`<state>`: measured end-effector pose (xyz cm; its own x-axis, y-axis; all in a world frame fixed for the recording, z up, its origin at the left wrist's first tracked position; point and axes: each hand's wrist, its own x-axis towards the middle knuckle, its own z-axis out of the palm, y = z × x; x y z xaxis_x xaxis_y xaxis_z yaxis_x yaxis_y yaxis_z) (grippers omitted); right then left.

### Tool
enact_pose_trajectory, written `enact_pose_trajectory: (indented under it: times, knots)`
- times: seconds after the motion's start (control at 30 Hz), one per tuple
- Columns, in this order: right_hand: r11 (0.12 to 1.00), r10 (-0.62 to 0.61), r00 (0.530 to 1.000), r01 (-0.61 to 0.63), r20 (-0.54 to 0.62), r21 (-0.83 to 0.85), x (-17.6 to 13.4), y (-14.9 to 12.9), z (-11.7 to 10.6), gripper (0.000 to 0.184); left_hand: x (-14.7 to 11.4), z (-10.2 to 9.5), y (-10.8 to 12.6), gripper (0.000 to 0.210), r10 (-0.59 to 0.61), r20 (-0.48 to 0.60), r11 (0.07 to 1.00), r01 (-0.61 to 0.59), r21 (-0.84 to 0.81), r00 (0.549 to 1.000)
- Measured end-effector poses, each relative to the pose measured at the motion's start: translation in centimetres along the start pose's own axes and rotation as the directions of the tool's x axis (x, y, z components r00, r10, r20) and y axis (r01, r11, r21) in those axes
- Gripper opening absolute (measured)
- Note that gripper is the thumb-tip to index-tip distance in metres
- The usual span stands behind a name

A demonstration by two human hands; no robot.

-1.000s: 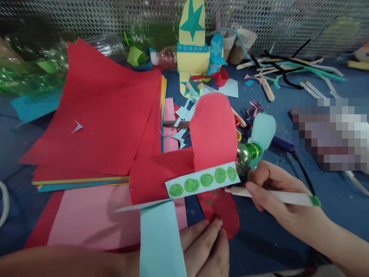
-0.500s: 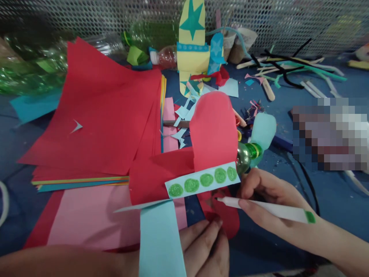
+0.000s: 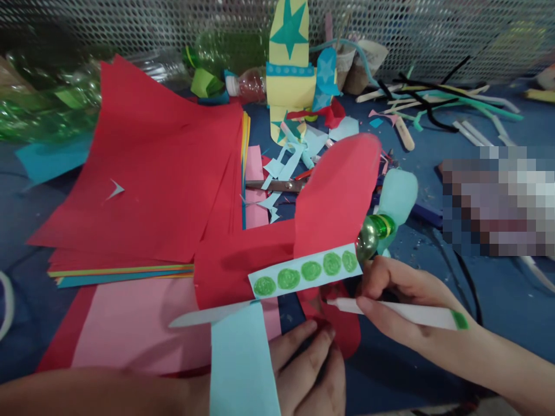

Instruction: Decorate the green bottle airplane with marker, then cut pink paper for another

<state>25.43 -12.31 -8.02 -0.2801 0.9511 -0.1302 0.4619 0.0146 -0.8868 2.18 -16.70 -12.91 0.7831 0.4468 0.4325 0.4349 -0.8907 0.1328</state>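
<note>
A bottle [image 3: 367, 238] with a green cap lies on its side, wrapped in red paper [image 3: 243, 260]. Across the wrap runs a light blue band [image 3: 321, 277] with several green scribbled dots. A rounded red wing [image 3: 338, 190] rises from it; another red wing [image 3: 349, 329] lies below. My right hand [image 3: 403, 294] pinches a white marker [image 3: 399, 312] with a green end, its tip over the lower wing. My left hand [image 3: 310, 364] rests its outstretched fingers on that wing. A light blue paper strip [image 3: 243, 358] partly hides this hand; its thumb is out of sight.
A stack of red and coloured sheets [image 3: 165, 185] lies left, with pink paper [image 3: 139, 323] below. Scissors [image 3: 281, 185] and paper scraps sit behind the bottle. At the back stand a yellow paper-covered craft [image 3: 290, 86], green bottles [image 3: 234, 52] and several pipe cleaners [image 3: 433, 104].
The upright red wing has tilted to the right, uncovering more of the scissors. The marker's rear end has shifted slightly left. The light blue fin at the left end shows more of its face.
</note>
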Motion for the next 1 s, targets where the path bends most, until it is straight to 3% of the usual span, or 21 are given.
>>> enact_pose_trajectory:
  times: [0.13,0.3,0.43,0.77,1.0]
  knots:
    - [0.999,0.034,0.999,-0.034,0.010,0.022,0.01,-0.12,0.03,0.021,0.12,-0.15,-0.20,0.019,0.063,-0.018,0.998,-0.063,0.011,0.998]
    - [0.999,0.027,0.999,-0.028,0.029,0.024,0.10,-0.02,0.08,0.019,0.31,0.20,0.22,0.020,-0.054,-0.067,0.998,0.053,-0.024,0.996]
    - [1.000,0.011,0.998,-0.012,0.057,0.015,0.01,0.09,-0.01,0.019,0.22,0.44,0.46,0.020,-0.079,-0.110,0.997,0.076,-0.033,0.991]
    - [0.999,0.036,0.999,-0.037,0.029,0.007,0.05,-0.05,0.04,0.019,0.59,0.23,0.27,0.019,-0.075,-0.101,0.997,0.073,-0.031,0.992]
    - [1.000,0.016,0.999,-0.016,0.030,0.002,0.19,-0.07,0.00,0.018,0.77,-0.30,-0.23,0.019,0.014,-0.048,1.000,-0.014,-0.004,0.999]
